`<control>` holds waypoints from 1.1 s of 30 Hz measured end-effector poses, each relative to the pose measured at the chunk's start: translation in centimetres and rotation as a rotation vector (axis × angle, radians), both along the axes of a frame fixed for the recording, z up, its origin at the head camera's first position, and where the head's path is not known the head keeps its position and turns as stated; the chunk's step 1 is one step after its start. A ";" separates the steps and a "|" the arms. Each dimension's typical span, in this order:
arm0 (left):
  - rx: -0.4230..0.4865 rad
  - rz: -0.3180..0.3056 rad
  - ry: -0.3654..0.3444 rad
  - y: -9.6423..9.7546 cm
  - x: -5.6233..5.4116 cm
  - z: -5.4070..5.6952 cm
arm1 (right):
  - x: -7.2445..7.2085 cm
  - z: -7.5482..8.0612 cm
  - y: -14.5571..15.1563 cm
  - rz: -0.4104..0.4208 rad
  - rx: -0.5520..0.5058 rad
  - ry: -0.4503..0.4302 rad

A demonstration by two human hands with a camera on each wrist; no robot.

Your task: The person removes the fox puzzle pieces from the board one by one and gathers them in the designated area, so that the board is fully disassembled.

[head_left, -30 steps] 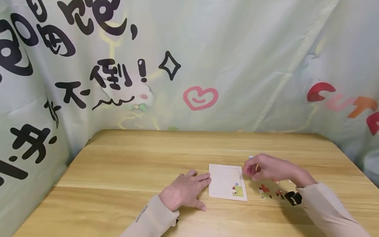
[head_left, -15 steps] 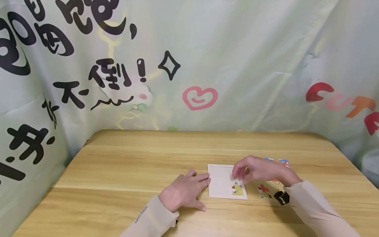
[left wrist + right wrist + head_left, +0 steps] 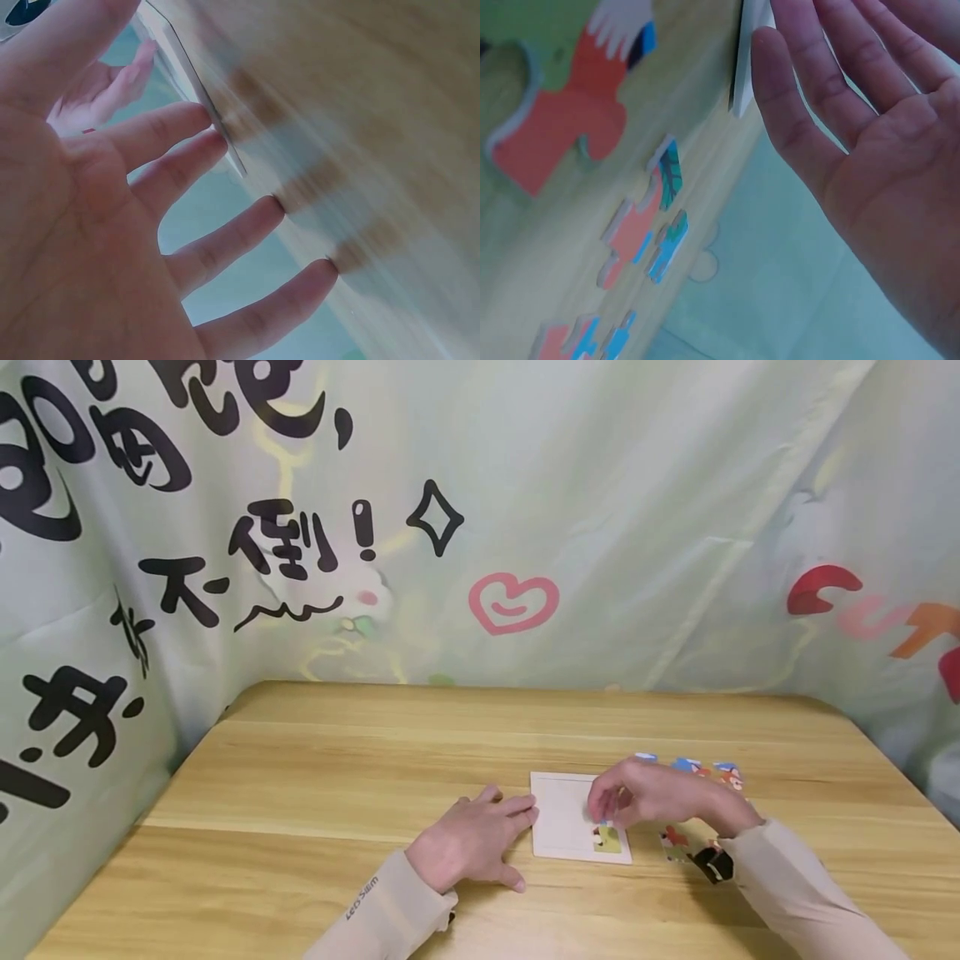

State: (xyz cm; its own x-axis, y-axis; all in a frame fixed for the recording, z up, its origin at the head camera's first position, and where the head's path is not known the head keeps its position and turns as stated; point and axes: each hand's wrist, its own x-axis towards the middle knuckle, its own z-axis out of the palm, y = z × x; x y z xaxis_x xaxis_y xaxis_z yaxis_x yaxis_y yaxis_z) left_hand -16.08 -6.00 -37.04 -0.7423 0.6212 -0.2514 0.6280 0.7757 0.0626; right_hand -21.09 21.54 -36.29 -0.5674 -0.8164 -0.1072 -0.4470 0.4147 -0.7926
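Observation:
A white puzzle board (image 3: 558, 827) lies flat on the wooden table (image 3: 337, 777). In its lower right corner sits a puzzle piece (image 3: 611, 841), mostly green. My left hand (image 3: 472, 839) rests spread on the table, its fingertips at the board's left edge; the left wrist view shows those fingers (image 3: 176, 169) straight. Over the board's right side, my right hand (image 3: 656, 793) reaches down with bent fingers. It pinches a puzzle piece just above the seated one, and the fingers hide most of it. In the right wrist view its thumb and fingers meet near the board edge (image 3: 744, 67).
Right of the board lie several loose puzzle pieces (image 3: 673, 842), some partly covered by my right hand and wrist. The right wrist view shows a red and green piece (image 3: 577, 97) up close. A printed curtain (image 3: 615, 527) hangs behind the table.
My right hand has moved left from beside the board to over its right side, uncovering loose pieces at the back. The left hand stays in place at the board's edge.

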 end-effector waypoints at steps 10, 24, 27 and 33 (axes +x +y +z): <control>-0.006 -0.011 0.021 0.1 0.1 0.1 | 0.1 0.0 -0.4 -0.001 0.028 0.027; -0.025 -0.009 0.012 0.1 0.0 0.0 | 0.1 -0.8 -0.7 0.040 0.009 0.024; -0.026 -0.010 0.014 0.2 0.0 0.0 | 0.0 -0.8 -0.8 0.037 0.020 0.040; -0.038 -0.010 0.023 0.2 0.0 -0.1 | 0.0 -0.7 -0.9 0.042 0.018 0.038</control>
